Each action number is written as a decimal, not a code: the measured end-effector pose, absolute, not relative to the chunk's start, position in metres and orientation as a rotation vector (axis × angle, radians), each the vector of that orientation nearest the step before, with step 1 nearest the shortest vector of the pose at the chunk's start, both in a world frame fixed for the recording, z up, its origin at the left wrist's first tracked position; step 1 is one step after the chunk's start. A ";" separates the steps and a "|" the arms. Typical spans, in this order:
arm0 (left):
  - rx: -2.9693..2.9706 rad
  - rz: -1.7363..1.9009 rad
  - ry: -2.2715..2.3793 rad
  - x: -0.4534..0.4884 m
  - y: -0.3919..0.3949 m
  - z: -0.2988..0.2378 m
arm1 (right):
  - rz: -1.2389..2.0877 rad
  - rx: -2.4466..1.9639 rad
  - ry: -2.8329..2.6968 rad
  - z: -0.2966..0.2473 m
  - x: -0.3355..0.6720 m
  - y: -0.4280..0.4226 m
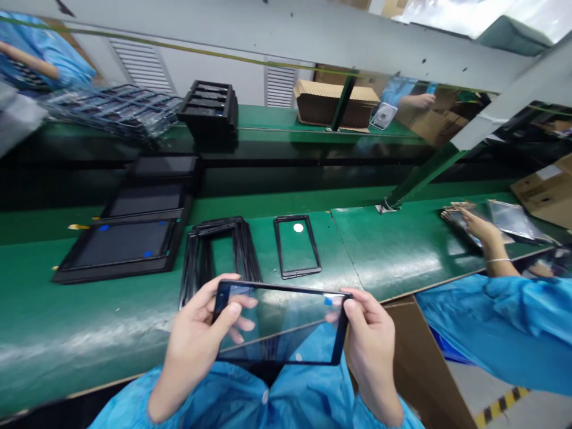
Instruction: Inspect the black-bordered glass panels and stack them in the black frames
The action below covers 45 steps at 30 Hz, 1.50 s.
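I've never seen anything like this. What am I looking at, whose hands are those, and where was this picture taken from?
This picture comes from a camera worn on a person's head, looking forward and down, so those are the wearer's own bare hands; no machine is involved. The left hand and right hand hold a clear panel in a thin black frame by its short ends. On the green workbench lie a pile of black frames, a single black frame and dark flat panels. At right, a co-worker's hand rests on a pile of flat items.
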<state>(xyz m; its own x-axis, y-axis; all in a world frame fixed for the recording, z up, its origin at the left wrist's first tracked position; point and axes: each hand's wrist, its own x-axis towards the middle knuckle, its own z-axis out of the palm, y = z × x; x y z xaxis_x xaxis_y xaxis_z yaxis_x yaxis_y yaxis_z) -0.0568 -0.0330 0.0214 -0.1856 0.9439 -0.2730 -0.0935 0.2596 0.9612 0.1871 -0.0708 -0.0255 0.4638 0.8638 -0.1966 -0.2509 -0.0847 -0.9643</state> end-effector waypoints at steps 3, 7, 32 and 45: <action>0.877 1.125 1.385 -0.061 -0.034 0.012 | 1.052 -1.334 -0.626 -0.030 0.190 -0.072; 1.105 1.071 1.337 -0.072 -0.033 0.006 | 1.067 -1.401 -0.639 -0.028 0.192 -0.070; 2.129 0.502 0.869 -0.054 0.001 0.024 | 1.213 -1.321 -1.052 -0.004 0.159 -0.055; 1.005 0.806 1.094 -0.049 -0.022 0.006 | 1.295 -1.246 -0.704 -0.023 0.168 -0.034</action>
